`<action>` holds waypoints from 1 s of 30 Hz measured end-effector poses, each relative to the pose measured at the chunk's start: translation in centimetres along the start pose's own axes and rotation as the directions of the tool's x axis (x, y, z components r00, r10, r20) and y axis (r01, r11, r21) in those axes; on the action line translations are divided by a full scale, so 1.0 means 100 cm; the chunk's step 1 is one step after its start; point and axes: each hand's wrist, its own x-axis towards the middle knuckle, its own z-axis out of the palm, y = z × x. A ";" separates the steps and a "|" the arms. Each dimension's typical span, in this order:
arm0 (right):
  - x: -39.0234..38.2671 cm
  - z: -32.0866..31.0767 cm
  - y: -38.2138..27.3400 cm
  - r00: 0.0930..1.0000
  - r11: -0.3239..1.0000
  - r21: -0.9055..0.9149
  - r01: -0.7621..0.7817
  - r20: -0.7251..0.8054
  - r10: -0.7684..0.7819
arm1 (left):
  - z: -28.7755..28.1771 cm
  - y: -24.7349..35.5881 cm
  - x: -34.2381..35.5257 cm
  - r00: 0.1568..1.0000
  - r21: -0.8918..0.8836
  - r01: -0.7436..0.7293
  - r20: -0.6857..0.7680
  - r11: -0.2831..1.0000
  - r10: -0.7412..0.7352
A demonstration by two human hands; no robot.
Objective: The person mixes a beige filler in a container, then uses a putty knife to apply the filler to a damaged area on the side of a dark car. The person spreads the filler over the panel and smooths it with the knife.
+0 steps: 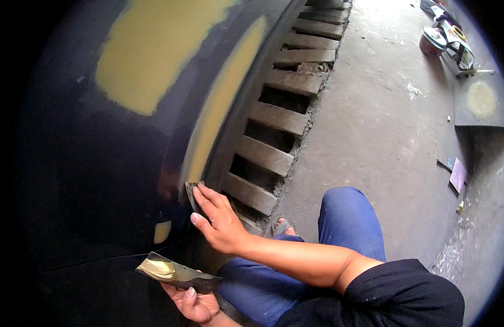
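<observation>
My right hand (222, 226) presses a thin dark putty spreader (192, 195) against a dark car body panel (126, 163), at the lower end of a long yellow filler stripe (223, 101). Its fingers lie along the blade, with the thumb toward the panel. Lower down, my left hand (195, 305) grips a flat metal plate (189, 277) from beneath. A dollop of pale yellow putty (158, 268) sits on the plate's left end. Above on the panel spreads a large yellow filler patch (143, 57); a small one (162, 232) shows just above the plate.
Beside the panel runs a floor channel with concrete slats (268, 117) and dark gaps. My sandalled foot (283, 224) rests near its edge. At the far right are a lidded tub (432, 41), a grey board (483, 103) with a pale patch, and a mauve sheet (457, 175).
</observation>
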 end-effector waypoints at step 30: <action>0.283 -0.285 0.027 0.945 1.000 -0.012 0.000 -0.328 -0.004 | 0.143 0.051 0.004 0.994 0.127 0.031 -0.103 0.991 -0.018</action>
